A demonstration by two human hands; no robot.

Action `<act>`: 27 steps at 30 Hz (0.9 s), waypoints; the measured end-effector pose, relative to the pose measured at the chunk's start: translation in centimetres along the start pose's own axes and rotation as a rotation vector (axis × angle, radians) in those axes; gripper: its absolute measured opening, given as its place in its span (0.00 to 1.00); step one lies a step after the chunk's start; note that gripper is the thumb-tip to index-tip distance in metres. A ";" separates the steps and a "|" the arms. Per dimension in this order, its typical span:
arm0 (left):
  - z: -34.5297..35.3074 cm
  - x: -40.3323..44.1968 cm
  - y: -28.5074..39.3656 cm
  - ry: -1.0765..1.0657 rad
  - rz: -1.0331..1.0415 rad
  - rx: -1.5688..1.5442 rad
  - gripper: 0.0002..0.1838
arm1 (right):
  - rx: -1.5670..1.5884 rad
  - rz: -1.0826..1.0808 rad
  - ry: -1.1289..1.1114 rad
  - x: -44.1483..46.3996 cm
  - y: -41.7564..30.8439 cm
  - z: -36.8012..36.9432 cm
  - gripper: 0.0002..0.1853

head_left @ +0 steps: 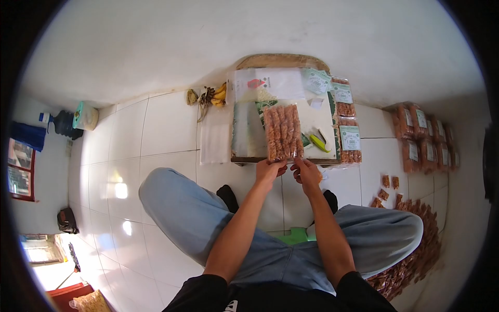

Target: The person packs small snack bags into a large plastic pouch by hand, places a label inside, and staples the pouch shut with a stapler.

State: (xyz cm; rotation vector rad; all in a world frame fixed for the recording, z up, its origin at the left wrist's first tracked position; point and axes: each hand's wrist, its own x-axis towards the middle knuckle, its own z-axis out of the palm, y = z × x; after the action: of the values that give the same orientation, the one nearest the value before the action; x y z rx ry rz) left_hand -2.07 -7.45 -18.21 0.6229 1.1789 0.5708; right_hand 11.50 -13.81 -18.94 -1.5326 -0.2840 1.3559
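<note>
A clear plastic pack of brown snack pieces in rows (283,131) lies at the front of a low table (244,154). My left hand (271,170) pinches the pack's near edge at its left corner. At the right corner of that same edge, my right hand (305,171) has its fingers closed on the plastic. To the right of the pack is a green-handled cutter (318,143). Flat clear bags with a red print (270,84) lie behind the pack, and green-and-white labels (317,80) sit at the table's back right.
Labelled packs (350,140) line the table's right side. More packs (427,138) are stacked by the right wall. Small loose packets (416,223) pile up on the floor at right. Bananas (220,95) lie left of the table. A green stool (296,235) shows between the legs.
</note>
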 end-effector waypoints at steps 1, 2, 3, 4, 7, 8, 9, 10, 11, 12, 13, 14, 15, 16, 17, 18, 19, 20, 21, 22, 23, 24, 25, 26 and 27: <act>0.3 0.0 0.1 0.016 0.010 -0.024 0.10 | 0.025 -0.002 0.028 0.2 -0.1 0.1 0.11; 0.5 -0.1 0.1 0.030 0.020 -0.047 0.08 | 0.050 -0.004 0.058 0.3 -0.1 0.2 0.11; 0.6 0.0 0.0 0.034 0.018 -0.052 0.08 | 0.045 -0.001 0.056 0.3 -0.1 0.4 0.11; 0.7 0.2 -0.1 0.034 0.019 -0.048 0.08 | 0.091 0.019 0.114 0.4 -0.2 0.7 0.11; 0.5 0.4 -0.3 0.029 0.027 -0.055 0.08 | 0.156 0.101 0.180 0.7 -0.7 1.0 0.11; 0.5 0.5 -0.4 0.018 0.032 -0.062 0.08 | 0.178 0.163 0.195 0.7 -1.0 0.8 0.11; 0.5 0.4 -0.3 0.019 0.028 -0.069 0.08 | 0.171 0.165 0.196 0.6 -1.4 0.3 0.11; 0.6 0.6 -0.2 0.033 0.022 -0.082 0.07 | -0.017 0.147 0.098 0.6 -2.1 -0.4 0.12; 0.6 0.6 -0.1 0.047 0.014 -0.094 0.07 | -0.204 0.131 -0.002 0.6 -2.7 -1.2 0.13; 0.8 0.5 0.0 0.049 0.010 -0.101 0.07 | -0.211 0.134 -0.002 1.0 -3.6 -2.2 0.13; 0.9 0.4 0.0 0.056 0.010 -0.088 0.08 | -0.532 0.074 -0.018 1.7 -4.7 -3.3 0.15; 1.0 0.2 0.1 0.063 0.009 -0.076 0.09 | -0.853 0.012 -0.035 2.3 -5.5 -4.2 0.17; 1.1 0.3 0.0 0.064 0.007 -0.084 0.09 | -1.007 -0.187 0.138 2.6 -6.2 -4.9 0.20; 1.2 0.4 -0.1 0.068 0.020 -0.074 0.09 | -1.151 -0.391 0.315 2.8 -6.6 -5.3 0.24; 1.2 0.4 -0.2 0.072 0.031 -0.063 0.09 | -1.158 -0.389 0.314 3.0 -6.7 -5.5 0.24; 1.2 0.5 -0.3 0.072 0.030 -0.069 0.09 | -1.315 -0.502 0.395 2.6 -7.4 -5.3 0.27; 1.2 0.6 -0.4 0.070 0.025 -0.071 0.09 | -1.470 -0.617 0.477 2.3 -8.0 -5.1 0.30; 1.2 0.7 -0.5 0.068 0.022 -0.072 0.09 | -1.504 -0.457 0.378 2.1 -8.7 -4.7 0.35; 1.2 0.8 -0.5 0.067 0.024 -0.078 0.09 | -1.509 -0.462 0.378 2.4 -8.6 -5.0 0.35; 1.2 0.8 -0.6 0.058 0.022 -0.094 0.09 | -1.520 -0.517 0.329 3.0 -8.1 -5.6 0.35; 1.2 0.8 -0.6 0.050 0.020 -0.111 0.09 | -1.530 -0.573 0.279 3.6 -7.6 -6.2 0.35; 1.2 0.8 -0.5 0.050 0.022 -0.119 0.09 | -1.536 -0.578 0.277 4.1 -7.1 -6.7 0.35; 1.3 0.6 -0.4 0.053 0.015 -0.117 0.09 | -1.519 -0.654 0.265 4.5 -6.6 -7.1 0.33; 1.3 0.5 -0.3 0.056 0.008 -0.115 0.08 | -1.499 -0.731 0.252 4.8 -6.1 -7.5 0.31; 1.2 0.6 -0.3 0.056 0.010 -0.120 0.08 | -1.502 -0.735 0.250 4.9 -5.9 -7.5 0.31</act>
State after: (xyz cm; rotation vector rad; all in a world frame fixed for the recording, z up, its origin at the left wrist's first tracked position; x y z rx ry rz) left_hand -0.70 -7.45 -18.54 0.5134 1.1855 0.6666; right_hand 21.95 -11.55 -18.43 -2.3104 -1.7707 0.1711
